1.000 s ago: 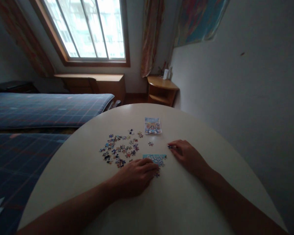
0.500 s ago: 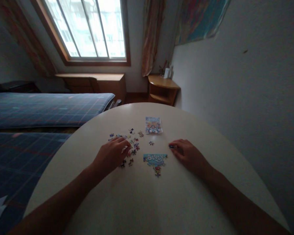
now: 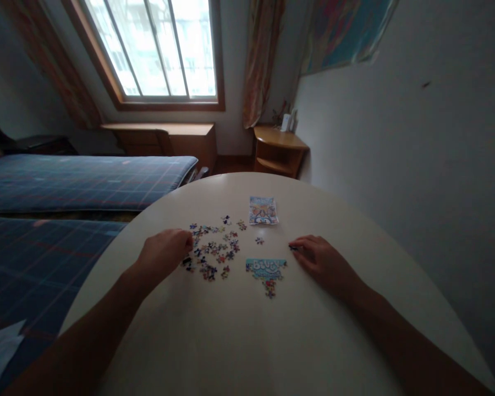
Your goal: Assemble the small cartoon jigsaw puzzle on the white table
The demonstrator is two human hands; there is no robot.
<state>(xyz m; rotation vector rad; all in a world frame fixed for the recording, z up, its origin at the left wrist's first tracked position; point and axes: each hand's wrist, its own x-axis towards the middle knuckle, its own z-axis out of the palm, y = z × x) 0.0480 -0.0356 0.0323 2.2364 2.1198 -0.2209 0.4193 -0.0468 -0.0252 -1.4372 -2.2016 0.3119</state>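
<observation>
My left hand [image 3: 167, 252] is closed at the left edge of a spread of loose puzzle pieces [image 3: 220, 250]; what its fingers hold, if anything, is hidden. My right hand [image 3: 319, 258] pinches a small dark puzzle piece [image 3: 292, 248] over the table, right of the joined section. That joined section [image 3: 266, 268], blue with white lettering and a narrow colourful tail pointing toward me, lies flat between my hands. One single piece [image 3: 259, 241] sits just beyond it. Farther back lies a picture sheet [image 3: 263, 211].
The round cream table [image 3: 247, 335] bears everything. Left of it is a bed with a plaid cover [image 3: 86, 181]. A wooden corner shelf [image 3: 280, 137] and a desk [image 3: 181, 129] stand behind, below the window. A wall rises at the right.
My left hand has moved left, off the middle of the loose pieces, uncovering more of them. My right hand keeps its pinch on the dark piece. The view has shifted slightly.
</observation>
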